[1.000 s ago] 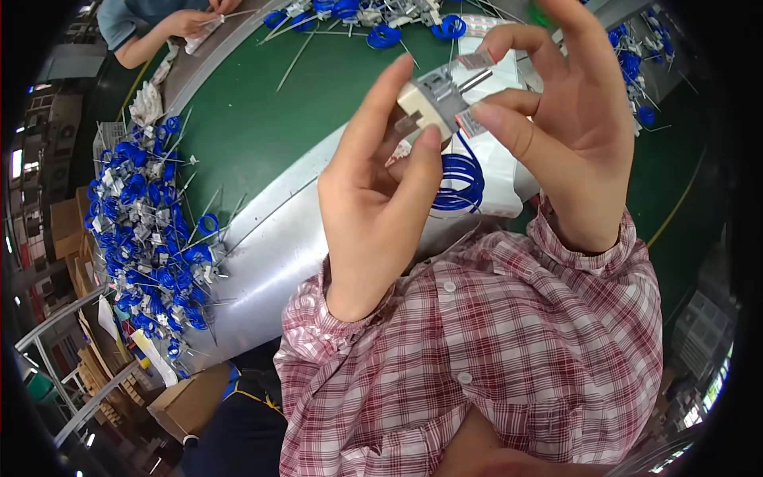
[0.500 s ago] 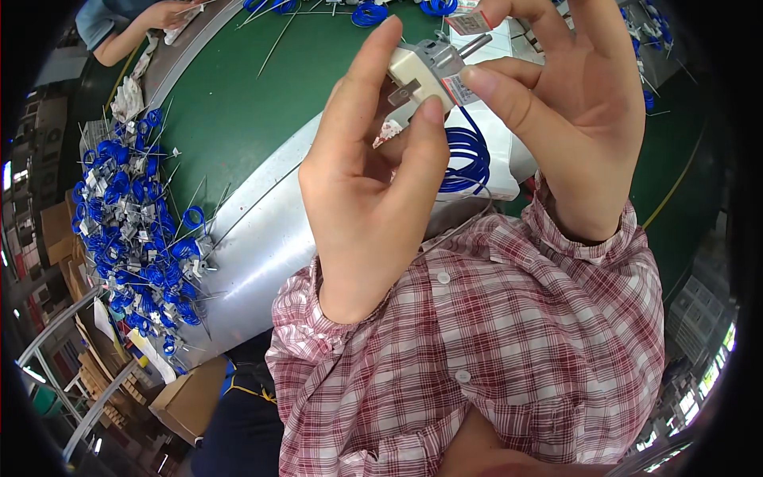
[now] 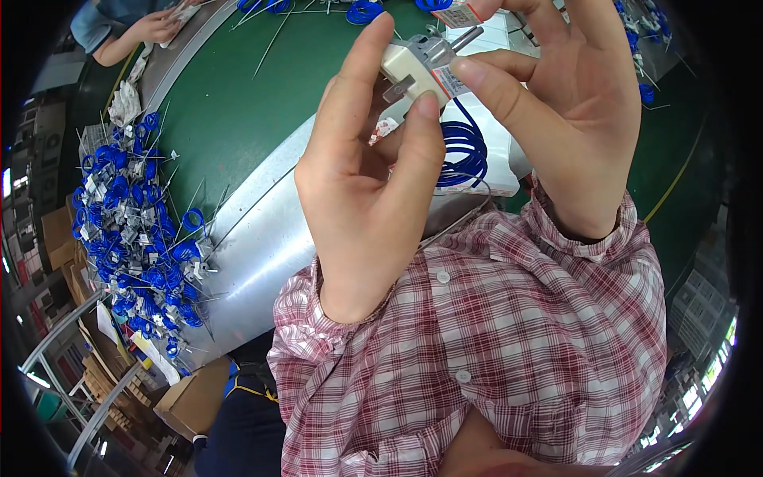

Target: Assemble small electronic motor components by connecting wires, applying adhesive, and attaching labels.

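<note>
A small capillary thermostat [image 3: 415,67] with a cream housing, metal bracket, flat terminal and short metal shaft is held up near the top of the view. My left hand [image 3: 358,191] is closed on it, thumb and index finger gripping the housing. A blue coiled tube [image 3: 465,155] hangs below it. On its side lies a white and red printed label [image 3: 450,81], pressed by the thumb of my right hand [image 3: 592,119]. Higher up, the fingers of that same hand pinch a second label piece [image 3: 459,13]. Some of its fingertips are cut off by the frame's top edge.
Many similar blue-coiled thermostats [image 3: 139,230] are heaped on the left along the metal edge [image 3: 270,215] of a green work surface [image 3: 230,103]. More lie at the far edge and far right. Another person's hand [image 3: 159,26] works at the far left. A cardboard box [image 3: 195,397] stands below.
Both hands and the thermostat have shifted slightly left and up. My right thumb stays against the label on its side; the grips look the same.
</note>
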Demonstrator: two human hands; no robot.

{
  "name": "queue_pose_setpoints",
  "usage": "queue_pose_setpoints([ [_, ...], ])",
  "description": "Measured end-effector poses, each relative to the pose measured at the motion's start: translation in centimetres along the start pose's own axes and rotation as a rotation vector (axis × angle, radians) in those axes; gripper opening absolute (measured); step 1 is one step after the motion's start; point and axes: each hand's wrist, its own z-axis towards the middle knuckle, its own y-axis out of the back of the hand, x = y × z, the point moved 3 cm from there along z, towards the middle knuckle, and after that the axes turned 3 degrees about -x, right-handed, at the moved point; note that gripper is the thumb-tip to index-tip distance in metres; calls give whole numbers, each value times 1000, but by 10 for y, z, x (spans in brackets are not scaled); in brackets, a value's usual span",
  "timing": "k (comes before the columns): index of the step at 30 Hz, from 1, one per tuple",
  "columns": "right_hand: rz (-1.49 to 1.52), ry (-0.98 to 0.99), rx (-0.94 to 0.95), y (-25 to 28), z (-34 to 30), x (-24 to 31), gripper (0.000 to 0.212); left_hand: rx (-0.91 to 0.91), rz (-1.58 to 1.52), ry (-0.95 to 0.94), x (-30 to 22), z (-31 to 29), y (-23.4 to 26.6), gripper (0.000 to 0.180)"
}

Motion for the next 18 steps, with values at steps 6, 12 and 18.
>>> queue_pose_setpoints([
  [6,-40,11,7,2,2,-2,62,-17,42,-7,8,3,2,41],
  [12,-75,27,19,0,2,-2,61,-11,110,-50,10,5,7,41],
  [18,-117,52,23,-4,4,3,60,-22,85,-33,9,4,6,41],
])
